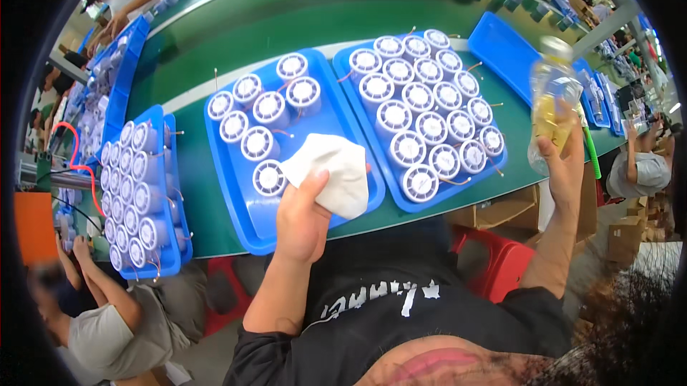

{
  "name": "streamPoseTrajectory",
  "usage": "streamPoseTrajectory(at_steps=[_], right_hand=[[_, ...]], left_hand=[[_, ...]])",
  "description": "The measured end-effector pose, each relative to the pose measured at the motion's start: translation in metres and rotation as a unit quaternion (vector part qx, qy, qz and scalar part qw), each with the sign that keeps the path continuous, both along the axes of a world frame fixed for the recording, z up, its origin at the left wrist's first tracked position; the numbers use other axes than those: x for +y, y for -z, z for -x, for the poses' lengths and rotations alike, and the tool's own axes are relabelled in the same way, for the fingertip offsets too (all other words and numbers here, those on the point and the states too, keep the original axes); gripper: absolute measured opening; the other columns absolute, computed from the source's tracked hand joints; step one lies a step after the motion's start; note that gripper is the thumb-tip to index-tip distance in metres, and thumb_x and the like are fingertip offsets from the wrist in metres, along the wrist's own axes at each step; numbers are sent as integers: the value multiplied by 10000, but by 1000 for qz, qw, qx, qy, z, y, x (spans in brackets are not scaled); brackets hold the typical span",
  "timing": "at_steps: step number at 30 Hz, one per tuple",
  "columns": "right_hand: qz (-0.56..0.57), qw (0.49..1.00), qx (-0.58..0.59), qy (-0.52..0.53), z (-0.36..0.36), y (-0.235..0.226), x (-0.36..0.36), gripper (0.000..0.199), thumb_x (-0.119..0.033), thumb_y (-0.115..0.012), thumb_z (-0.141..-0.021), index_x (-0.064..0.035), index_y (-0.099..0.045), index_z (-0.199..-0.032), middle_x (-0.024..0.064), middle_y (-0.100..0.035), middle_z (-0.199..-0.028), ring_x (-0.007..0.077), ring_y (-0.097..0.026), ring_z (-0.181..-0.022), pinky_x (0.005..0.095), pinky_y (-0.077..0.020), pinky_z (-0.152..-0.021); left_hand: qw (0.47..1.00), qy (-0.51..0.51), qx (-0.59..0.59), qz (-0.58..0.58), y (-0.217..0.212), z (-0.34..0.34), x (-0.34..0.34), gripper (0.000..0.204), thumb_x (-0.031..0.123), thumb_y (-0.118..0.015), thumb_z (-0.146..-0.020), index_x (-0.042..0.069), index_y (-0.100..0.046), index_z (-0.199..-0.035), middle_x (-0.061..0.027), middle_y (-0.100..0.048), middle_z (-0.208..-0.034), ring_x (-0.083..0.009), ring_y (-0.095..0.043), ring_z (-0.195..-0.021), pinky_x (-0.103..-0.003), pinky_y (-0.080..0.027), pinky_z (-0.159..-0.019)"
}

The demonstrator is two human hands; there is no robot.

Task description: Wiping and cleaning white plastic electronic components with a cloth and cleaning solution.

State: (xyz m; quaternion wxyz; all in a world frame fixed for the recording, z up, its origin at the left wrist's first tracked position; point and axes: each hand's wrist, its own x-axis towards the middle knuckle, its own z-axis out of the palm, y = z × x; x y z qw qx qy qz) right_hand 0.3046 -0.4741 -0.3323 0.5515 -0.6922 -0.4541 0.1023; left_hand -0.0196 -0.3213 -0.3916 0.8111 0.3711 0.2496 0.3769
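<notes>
A crumpled white cloth (342, 175) is pinched in my left hand (302, 223), thumb on top, over the near part of the middle blue tray (322, 114). Several white cylindrical parts (270, 108) with spoked round tops and thin wires stand in that tray, mostly toward its far and left sides. Off to the right, my right hand (564, 164) grips a clear plastic bottle (554, 93) with yellowish liquid inside and a pale cap at its upper end. Motion blurs the bottle a little; it stands roughly upright in the air, beyond the table's near edge.
Right of the middle tray, another blue tray (344, 70) is packed with the same parts. More fill a tray (187, 246) at the left. A bare blue tray (501, 50) lies at the far right. A red stool (501, 257) stands below the table; co-workers sit left and right.
</notes>
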Motion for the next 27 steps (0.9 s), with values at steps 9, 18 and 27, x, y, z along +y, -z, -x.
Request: streamPoseTrajectory(at_steps=[9,18,27], right_hand=[[-86,980,72,166,-55,122,-27,695,-192,-712,-870,-45,-312,-1418,119,-488,-1309,220,-507,-1186,356,-390,-1019],[106,983,-8,149,-65,82,-12,685,-341,-712,-851,-27,-381,-1362,125,-552,-1241,229,-561,-1115,361,-457,-915],[97,981,140,-94,41,11,-16,671,-499,-749,-753,-12,-565,-1176,96,-642,-1056,234,-629,-982,360,-477,-890]], left_hand=[[999,39,-19,27,-6,-10,1,395,193,-471,-963,-39,-480,-1283,-154,-613,-1176,-233,-610,-1070,-341,-480,-904],[998,18,-24,51,6,-6,2,375,141,-506,-950,-38,-492,-1279,-125,-616,-1177,-217,-608,-1072,-341,-480,-904],[988,86,-118,59,-32,-12,-13,568,206,-468,-885,-58,-340,-1371,-258,-477,-1334,-400,-504,-1215,-477,-392,-1034]])
